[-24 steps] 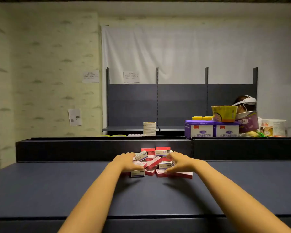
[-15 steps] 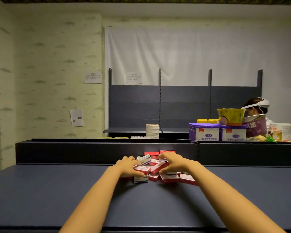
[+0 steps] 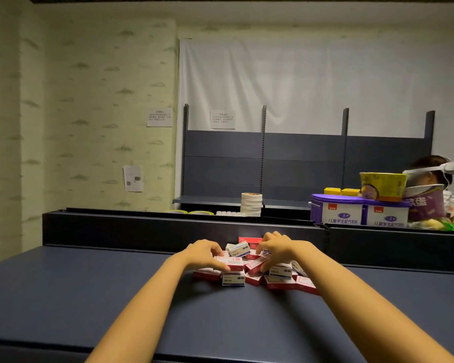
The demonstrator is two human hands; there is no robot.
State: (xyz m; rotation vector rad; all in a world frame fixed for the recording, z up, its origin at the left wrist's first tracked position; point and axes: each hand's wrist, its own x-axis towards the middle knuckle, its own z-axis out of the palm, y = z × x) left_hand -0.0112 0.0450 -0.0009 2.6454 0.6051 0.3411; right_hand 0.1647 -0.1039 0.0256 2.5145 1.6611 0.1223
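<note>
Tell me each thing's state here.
Pile of small red and white cardboard boxes, jumbled on the dark blue tabletop.
Left hand, fingers curled, gripping a box atop the pile.
Right hand, fingers curled, gripping another box.
Stack of white round tubs, upright.
Yellow paper bowl, upright.

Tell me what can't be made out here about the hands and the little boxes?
Head view, the only one:
Print on the small boxes: too small, blurred.
Boxes beneath the left hand and right hand: covered, so no count; fingers hide whether they grip.
Wall notices: text too small.
</note>
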